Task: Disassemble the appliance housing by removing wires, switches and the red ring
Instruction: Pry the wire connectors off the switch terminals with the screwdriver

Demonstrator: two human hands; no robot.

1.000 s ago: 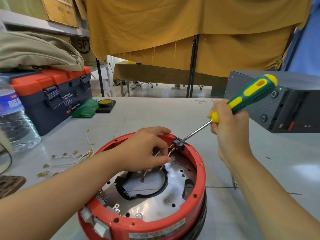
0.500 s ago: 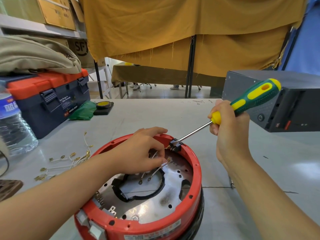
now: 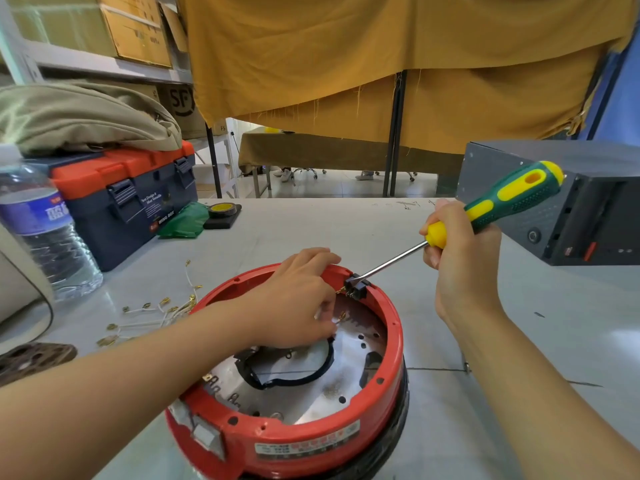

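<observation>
A round appliance housing with a red ring (image 3: pixel 393 344) stands upside down on the table before me, its metal base plate (image 3: pixel 349 362) showing inside. My left hand (image 3: pixel 294 303) reaches into the ring and pinches thin white wires with brass terminals (image 3: pixel 341 317). A small black switch block (image 3: pixel 356 287) sits on the ring's far rim. My right hand (image 3: pixel 457 258) grips a green and yellow screwdriver (image 3: pixel 509 199), whose tip rests on that block.
Loose wires with brass terminals (image 3: pixel 152 313) lie on the table to the left. Further left stand a water bottle (image 3: pixel 45 237) and a blue and orange toolbox (image 3: pixel 128 199). A grey metal box (image 3: pixel 571 202) sits at the right. Yellow tape roll (image 3: pixel 223 210) lies beyond.
My left hand has drawn the pinched wires a little away from the switch block. The screwdriver tip has stayed on the block, and the view has shifted slightly.
</observation>
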